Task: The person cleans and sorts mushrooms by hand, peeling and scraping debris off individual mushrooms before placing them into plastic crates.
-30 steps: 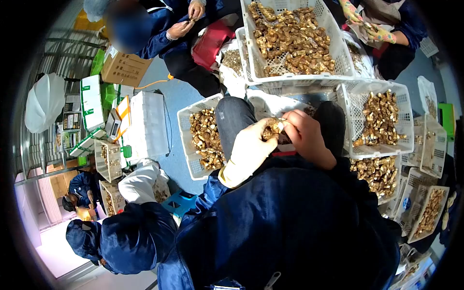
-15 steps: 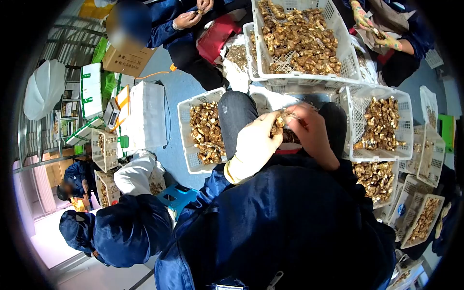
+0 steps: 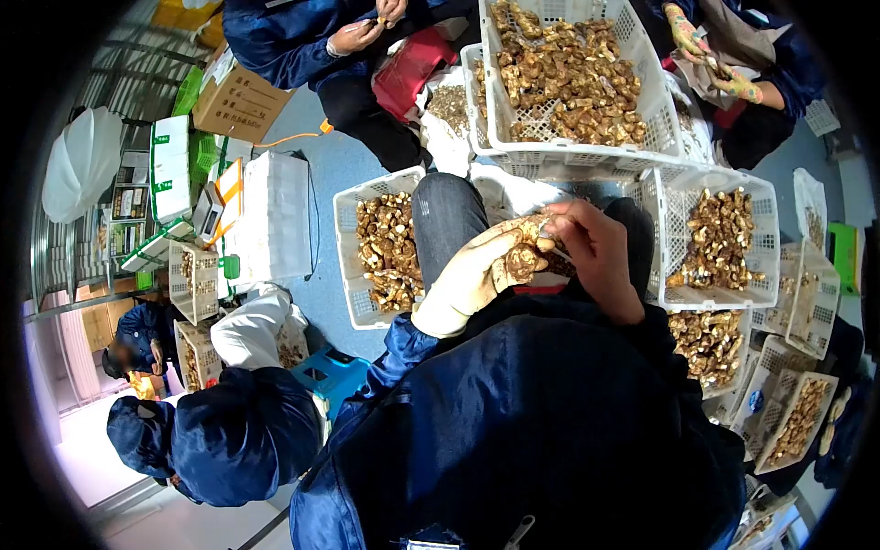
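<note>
My left hand [image 3: 472, 278], in a pale yellow glove, is closed around a brown, knobbly mushroom-like piece [image 3: 524, 263] above my lap. My bare right hand [image 3: 594, 249] has its fingers bent together at the upper right side of the piece; what they pinch, if anything, is too small to name. Left of my knee stands a white basket [image 3: 359, 306] of similar brown pieces. Another white basket [image 3: 768, 240] with such pieces is beside my other knee. White sheeting lies between my knees, partly hidden by my hands.
A large white basket [image 3: 665, 110] of brown pieces stands ahead. Two people sit beyond it, their hands apart from mine. A person in blue [image 3: 243, 435] is at the lower left, near a blue stool [image 3: 332, 374]. White boxes [image 3: 275, 215] stand left; more baskets are at right.
My left hand has turned, showing more of the brown piece's rounded end. My right fingers stay beside it. The view has shifted slightly.
</note>
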Motion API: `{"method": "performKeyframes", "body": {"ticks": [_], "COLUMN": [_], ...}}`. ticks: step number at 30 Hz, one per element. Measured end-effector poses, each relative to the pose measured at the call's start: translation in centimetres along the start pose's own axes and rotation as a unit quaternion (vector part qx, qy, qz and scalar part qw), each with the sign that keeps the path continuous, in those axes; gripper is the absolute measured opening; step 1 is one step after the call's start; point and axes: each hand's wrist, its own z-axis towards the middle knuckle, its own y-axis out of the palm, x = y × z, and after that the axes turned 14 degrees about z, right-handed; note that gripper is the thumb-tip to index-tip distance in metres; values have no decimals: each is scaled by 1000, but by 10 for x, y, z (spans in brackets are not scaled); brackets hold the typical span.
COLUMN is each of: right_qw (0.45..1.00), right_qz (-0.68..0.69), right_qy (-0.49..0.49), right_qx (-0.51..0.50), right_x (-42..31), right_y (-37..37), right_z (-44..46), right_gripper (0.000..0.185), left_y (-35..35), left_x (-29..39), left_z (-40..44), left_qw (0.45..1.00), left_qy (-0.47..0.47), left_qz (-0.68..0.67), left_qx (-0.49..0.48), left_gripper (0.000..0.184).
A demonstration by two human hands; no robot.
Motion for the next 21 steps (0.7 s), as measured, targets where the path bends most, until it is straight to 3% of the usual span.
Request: {"method": "performKeyframes", "body": {"ticks": [1,2,3,5,7,8,11,14,17,21], "right_qw": [998,993,994,995,999,993,999,993,979,973], "right_qz": [-5,-11,-19,-35,-6,9,34,-61,108,162], "right_qy": [-52,-104,-95,-78,51,115,34,-99,164,160], "right_qx": [-26,-51,-48,-43,-11,5,0,-28,48,33], "right_x": [1,2,3,6,1,-1,-6,5,-2,5], "right_y": [-3,-4,-4,-3,-3,-3,1,2,-1,-1], "right_z": [5,7,6,2,-4,-6,-2,1,-2,-3], "right_gripper": [9,9,8,8,8,9,8,11,13,15], "left_y": [4,6,7,5,-4,-2,4,11,15,14], "left_x": [2,2,2,0,-4,-3,-1,-1,-2,-2], "left_z": [-2,-4,-5,-4,-1,-1,-2,0,2,0], "left_qw": [1000,989,956,953,999,999,996,983,968,964], "left_qy": [8,50,92,87,-6,-5,2,28,57,56], "left_qz": [1,140,277,288,38,44,80,155,221,238], "left_qx": [4,20,35,33,3,10,43,89,104,108], "left_gripper": [39,40,41,41,40,40,40,38,36,38]}}
